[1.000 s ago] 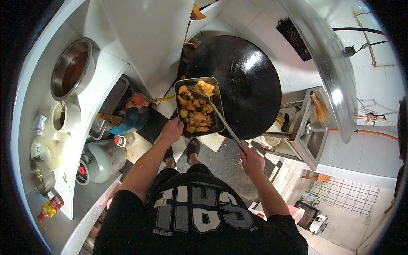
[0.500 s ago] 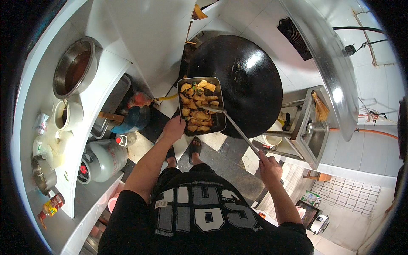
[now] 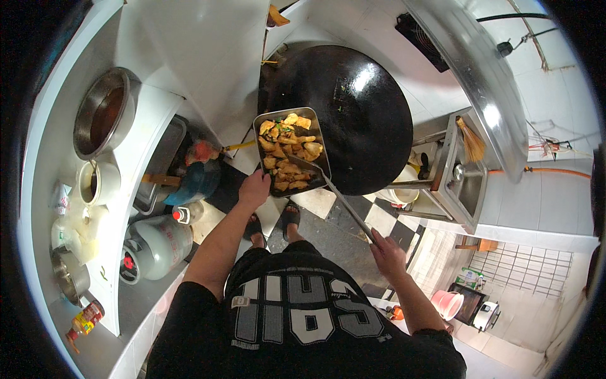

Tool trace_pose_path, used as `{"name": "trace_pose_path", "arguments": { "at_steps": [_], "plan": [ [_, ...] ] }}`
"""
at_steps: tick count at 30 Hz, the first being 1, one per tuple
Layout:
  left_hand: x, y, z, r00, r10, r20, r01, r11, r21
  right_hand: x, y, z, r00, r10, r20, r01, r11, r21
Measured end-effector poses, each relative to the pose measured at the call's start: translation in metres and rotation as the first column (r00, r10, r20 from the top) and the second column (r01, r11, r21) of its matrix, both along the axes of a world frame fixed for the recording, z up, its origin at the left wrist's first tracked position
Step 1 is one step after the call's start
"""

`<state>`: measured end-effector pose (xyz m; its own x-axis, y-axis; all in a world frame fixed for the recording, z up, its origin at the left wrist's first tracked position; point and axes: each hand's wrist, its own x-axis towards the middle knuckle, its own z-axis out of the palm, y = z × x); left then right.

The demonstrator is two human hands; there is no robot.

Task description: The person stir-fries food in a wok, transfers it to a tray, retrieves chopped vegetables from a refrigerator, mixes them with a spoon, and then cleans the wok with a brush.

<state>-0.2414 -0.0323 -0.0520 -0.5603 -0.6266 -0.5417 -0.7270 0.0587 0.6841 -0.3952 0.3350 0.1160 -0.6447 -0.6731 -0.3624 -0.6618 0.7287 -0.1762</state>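
A rectangular metal tray (image 3: 321, 140) of browned fried pieces (image 3: 279, 135) with bits of green is over the left edge of a big black wok (image 3: 379, 114). My left hand (image 3: 254, 190) grips the tray's near left corner. In my right hand (image 3: 387, 254) is the handle of a long metal wok spatula (image 3: 348, 206). Its head rests among the pieces at the tray's right side, partly hidden by them. The wok's bowl holds only small scraps of food and a shiny film.
On the left, a white counter (image 3: 113, 246) bears a metal basin (image 3: 95, 150) of brown liquid, a white pot (image 3: 112, 180) and a sauce bottle (image 3: 87, 318). Below stands a gas cylinder (image 3: 161, 245). To the right are a steel sink (image 3: 470, 196), a straw brush (image 3: 470, 142) and a large metal lid (image 3: 470, 76).
The spatula head has pushed left and nearer, deeper among the pieces, and some have shifted in the tray. My right hand has come slightly left with the handle; my left hand keeps its grip.
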Motion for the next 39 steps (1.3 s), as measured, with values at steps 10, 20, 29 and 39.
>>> {"name": "trace_pose_path", "arguments": {
  "at_steps": [10,20,29,39],
  "plan": [
    [0.002,-0.001,-0.006,1.000,-0.005,-0.001,0.005,1.000,0.022,0.007,-0.024,-0.022,0.984,-0.169,-0.060,0.157,0.972,-0.174],
    [-0.003,0.006,-0.007,0.999,0.014,0.050,-0.009,0.995,-0.099,0.002,-0.064,-0.039,0.982,-0.185,-0.040,0.179,0.977,-0.116],
    [-0.005,0.013,0.002,0.991,0.046,0.128,-0.013,0.969,-0.247,-0.044,-0.046,-0.025,0.997,-0.015,0.079,0.021,0.996,-0.084],
    [-0.002,0.036,0.019,0.967,0.046,0.252,-0.011,0.990,-0.139,-0.081,-0.033,-0.027,0.989,-0.064,0.134,0.099,0.956,-0.275]
  ]
}}
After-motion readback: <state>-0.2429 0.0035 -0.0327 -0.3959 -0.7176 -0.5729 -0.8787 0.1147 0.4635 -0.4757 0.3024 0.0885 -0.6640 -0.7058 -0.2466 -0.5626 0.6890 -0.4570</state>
